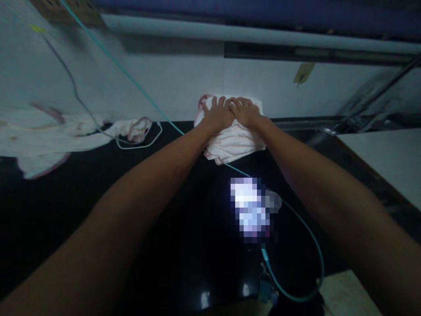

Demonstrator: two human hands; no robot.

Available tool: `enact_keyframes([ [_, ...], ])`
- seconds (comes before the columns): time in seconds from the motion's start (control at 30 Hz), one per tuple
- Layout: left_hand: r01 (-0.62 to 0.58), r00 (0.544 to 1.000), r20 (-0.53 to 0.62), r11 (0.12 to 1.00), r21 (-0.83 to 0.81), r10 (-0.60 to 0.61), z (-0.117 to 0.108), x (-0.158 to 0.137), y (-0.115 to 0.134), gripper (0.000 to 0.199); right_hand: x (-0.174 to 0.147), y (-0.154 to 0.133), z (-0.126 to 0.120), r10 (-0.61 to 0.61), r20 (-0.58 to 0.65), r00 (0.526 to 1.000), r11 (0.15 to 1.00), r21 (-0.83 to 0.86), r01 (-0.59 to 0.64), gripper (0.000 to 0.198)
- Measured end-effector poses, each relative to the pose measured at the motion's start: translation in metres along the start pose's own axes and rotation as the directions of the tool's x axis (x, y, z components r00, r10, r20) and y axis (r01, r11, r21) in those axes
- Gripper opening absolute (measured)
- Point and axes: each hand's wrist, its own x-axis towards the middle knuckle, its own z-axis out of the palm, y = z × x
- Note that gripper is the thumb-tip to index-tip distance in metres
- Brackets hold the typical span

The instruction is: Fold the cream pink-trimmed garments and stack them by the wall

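A folded white cloth with pinkish edging lies on the dark, glossy surface against the pale wall. Both hands rest on its top, side by side and touching. My left hand is laid on the left part with its fingers spread. My right hand lies flat on the right part, fingers stretched toward the wall. Under the cloth's front edge runs a teal cable. Closer to me, a phone with a lit, pixelated screen lies between my forearms, the cable plugged into its near end.
To the left, another white cloth lies spread and crumpled, with a thin white cord beside it. The teal cable slants up the wall at upper left. A pale panel is at the right. Keys hang or lie near the front.
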Motion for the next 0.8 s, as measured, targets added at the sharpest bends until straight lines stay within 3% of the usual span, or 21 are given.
enact_keyframes([
  [0.1,-0.082,0.996,-0.047,0.997,-0.003,0.081,-0.021,-0.001,-0.001,0.058,-0.001,-0.019,-0.020,0.063,-0.061,0.996,0.996,0.069,-0.059,0.058],
  [0.2,-0.238,0.948,-0.243,0.965,-0.110,0.206,-0.046,-0.019,-0.008,0.051,-0.006,-0.057,-0.047,0.056,-0.256,0.965,0.988,0.151,-0.017,0.058],
  [0.27,-0.295,0.903,-0.382,0.930,-0.221,0.196,-0.063,-0.048,-0.014,0.042,-0.021,-0.094,-0.066,0.038,-0.388,0.921,0.977,0.207,0.047,0.050],
  [0.33,-0.261,0.892,-0.441,0.907,-0.329,0.097,-0.075,-0.090,-0.019,0.034,-0.047,-0.133,-0.081,0.013,-0.464,0.886,0.959,0.257,0.120,0.043],
  [0.4,-0.130,0.938,-0.344,0.876,-0.465,-0.043,-0.081,-0.138,-0.023,0.032,-0.084,-0.163,-0.092,-0.055,-0.472,0.880,0.924,0.309,0.224,0.035],
  [0.47,0.018,0.985,-0.130,0.809,-0.587,-0.116,-0.077,-0.182,-0.027,0.044,-0.123,-0.175,-0.096,-0.114,-0.429,0.896,0.873,0.388,0.296,0.032],
  [0.53,0.145,0.976,-0.022,0.719,-0.680,-0.218,-0.068,-0.215,-0.031,0.054,-0.159,-0.168,-0.095,-0.064,-0.366,0.928,0.836,0.489,0.250,0.034],
  [0.6,0.215,0.954,0.019,0.640,-0.737,-0.299,-0.056,-0.233,-0.036,0.056,-0.187,-0.150,-0.090,0.101,-0.350,0.931,0.804,0.580,0.130,0.036],
  [0.67,0.251,0.948,0.066,0.601,-0.759,-0.313,-0.046,-0.241,-0.040,0.054,-0.205,-0.133,-0.084,0.239,-0.353,0.904,0.775,0.631,0.041,0.035],
  [0.73,0.275,0.952,0.131,0.583,-0.764,-0.277,-0.041,-0.243,-0.041,0.055,-0.216,-0.125,-0.076,0.274,-0.348,0.896,0.762,0.648,0.019,0.031],
  [0.8,0.290,0.954,0.189,0.556,-0.779,-0.234,-0.038,-0.244,-0.040,0.056,-0.223,-0.130,-0.068,0.227,-0.321,0.920,0.754,0.656,0.043,0.033],
])
